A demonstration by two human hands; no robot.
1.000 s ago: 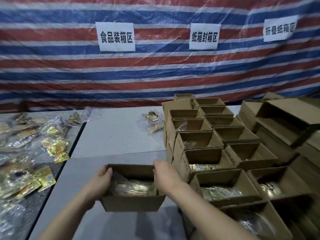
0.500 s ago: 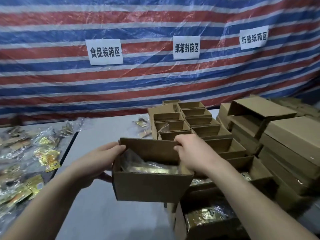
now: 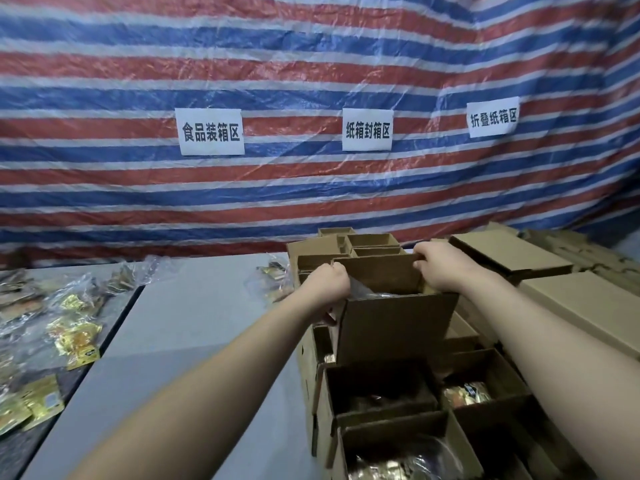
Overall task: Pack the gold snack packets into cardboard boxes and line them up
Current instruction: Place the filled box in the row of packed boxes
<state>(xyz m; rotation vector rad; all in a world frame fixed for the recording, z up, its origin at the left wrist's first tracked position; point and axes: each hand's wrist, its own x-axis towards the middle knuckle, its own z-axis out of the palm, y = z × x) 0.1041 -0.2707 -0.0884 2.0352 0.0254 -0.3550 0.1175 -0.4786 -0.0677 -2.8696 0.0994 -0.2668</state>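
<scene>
An open cardboard box (image 3: 394, 323) with plastic-wrapped packets inside hangs above the rows of boxes on the right of the table. My left hand (image 3: 327, 284) grips its left rim and my right hand (image 3: 441, 268) grips its far right rim. Below and in front of it stand open boxes (image 3: 381, 396) that hold gold snack packets (image 3: 467, 393). More open boxes (image 3: 374, 241) line up behind it toward the wall. Loose gold packets (image 3: 74, 341) in clear wrap lie on the dark table at the left.
The grey table (image 3: 194, 327) stretches between the loose packets and the box rows. Closed and flat cardboard boxes (image 3: 509, 256) are stacked at the right. A striped tarp with three paper signs (image 3: 209, 131) hangs behind. A small pile of packets (image 3: 272, 271) lies by the far boxes.
Both hands lifted the filled box off the grey table and carried it right and away, over the box rows. The camera tilted upward.
</scene>
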